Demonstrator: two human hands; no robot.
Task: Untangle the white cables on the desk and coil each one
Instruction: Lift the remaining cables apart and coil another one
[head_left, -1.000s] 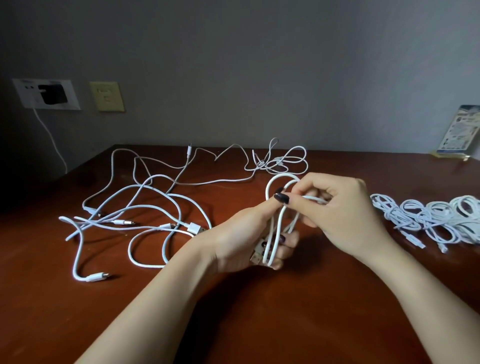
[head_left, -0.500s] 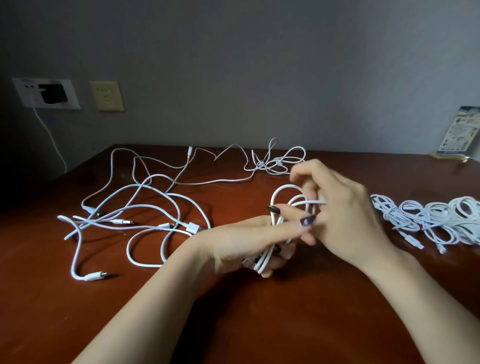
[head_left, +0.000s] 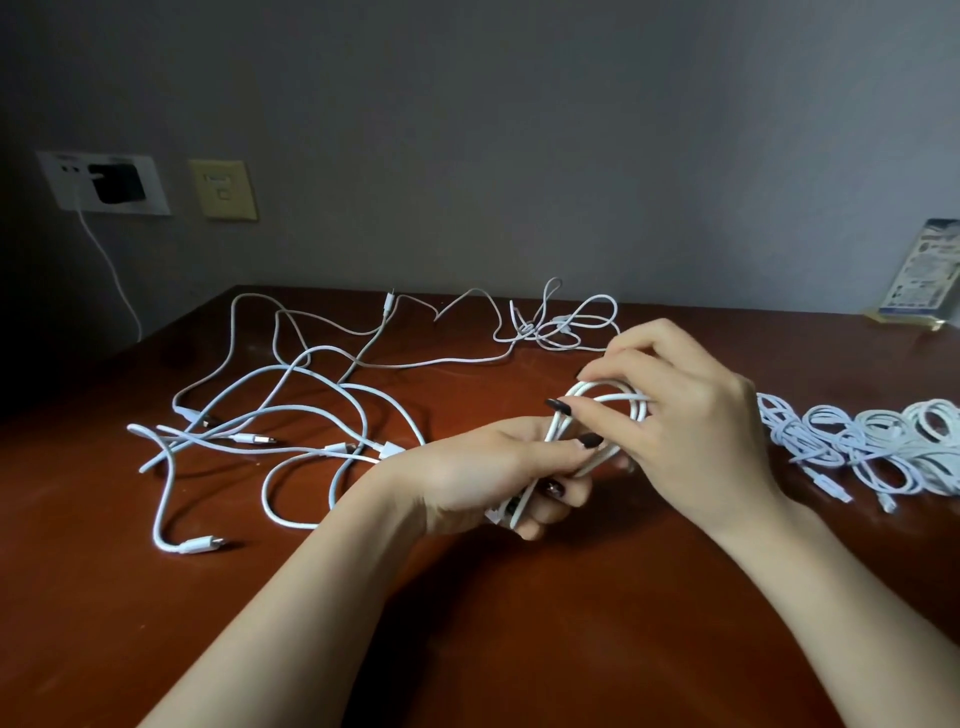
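Above tabletop (head_left: 519, 639) centre, the coil (head_left: 618, 397) lies seven-to-one o'clock: my left hand (head_left: 493, 467) grips its lower end, right hand (head_left: 696, 421) pinches the top loop

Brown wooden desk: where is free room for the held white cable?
Free for the held white cable: the near edge of the brown wooden desk; the far strip between small knotted bunch and printed leaflet stand. Crowded: loose white cable tangle at left, coiled white cables at right.
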